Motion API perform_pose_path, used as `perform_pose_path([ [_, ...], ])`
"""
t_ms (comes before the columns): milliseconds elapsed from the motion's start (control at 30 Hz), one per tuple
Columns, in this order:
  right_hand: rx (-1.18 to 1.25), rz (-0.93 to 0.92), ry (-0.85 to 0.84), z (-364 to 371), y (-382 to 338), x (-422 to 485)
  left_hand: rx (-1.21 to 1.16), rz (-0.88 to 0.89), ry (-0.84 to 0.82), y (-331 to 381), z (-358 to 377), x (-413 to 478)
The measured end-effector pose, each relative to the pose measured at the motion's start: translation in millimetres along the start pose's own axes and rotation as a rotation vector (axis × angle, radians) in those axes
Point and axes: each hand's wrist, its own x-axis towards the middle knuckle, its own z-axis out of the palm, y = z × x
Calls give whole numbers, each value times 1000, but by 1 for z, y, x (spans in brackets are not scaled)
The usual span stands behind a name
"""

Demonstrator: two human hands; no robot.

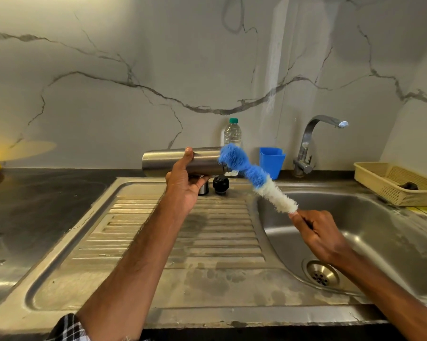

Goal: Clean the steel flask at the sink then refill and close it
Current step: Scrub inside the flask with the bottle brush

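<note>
Sink [158,279]: stainless, ribbed drainboard, dull water stains.
Steel flask [163,159]: brushed cylinder, held level above the drainboard, mouth to the right. Left hand [185,190] fingers wrap its middle, thumb on top.
Brush [256,179]: fluffy blue head at the flask mouth, white bristles below. Right hand [318,235] fingers pinch its handle.
Black cap [221,185]: upright on the sink ledge.

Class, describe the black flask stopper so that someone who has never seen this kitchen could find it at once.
Find the steel sink's ribbed drainboard, left of the basin. At its back edge, below the flask held in the left hand, two caps stand side by side. The black stopper is the right one, ridged; the steel cap beside it is shiny.
</note>
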Motion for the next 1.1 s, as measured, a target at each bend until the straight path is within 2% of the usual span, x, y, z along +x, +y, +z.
perform_pose_path([
  [100, 6, 12, -37, 0, 2, 1, 48, 44, -56, 1, -2, 0],
  [200, 17, 106, 24, -1, 5, 3, 101, 79, -97, 4, -2, -2],
  [300, 76, 163, -51, 0, 1, 0, 143, 95, -128, 5, -2, -3],
  [433, 350, 287, -138, -4, -4, 1, 140, 112, -152, 7, -4, 3],
  [533, 643, 452, -303, -3, -3, 3, 156, 125, -161, 7, -5, 3],
  [633, 761, 539, -419, -2, -2, 5, 135, 115, -169, 5, -5, 3],
  [900, 801, 466, -434, -8, -6, 7, 67, 103, -159, 9, -9, 5],
  [1100, 678, 493, -298, -13, -10, 9, 106, 60, -222, 12, -8, 3],
])
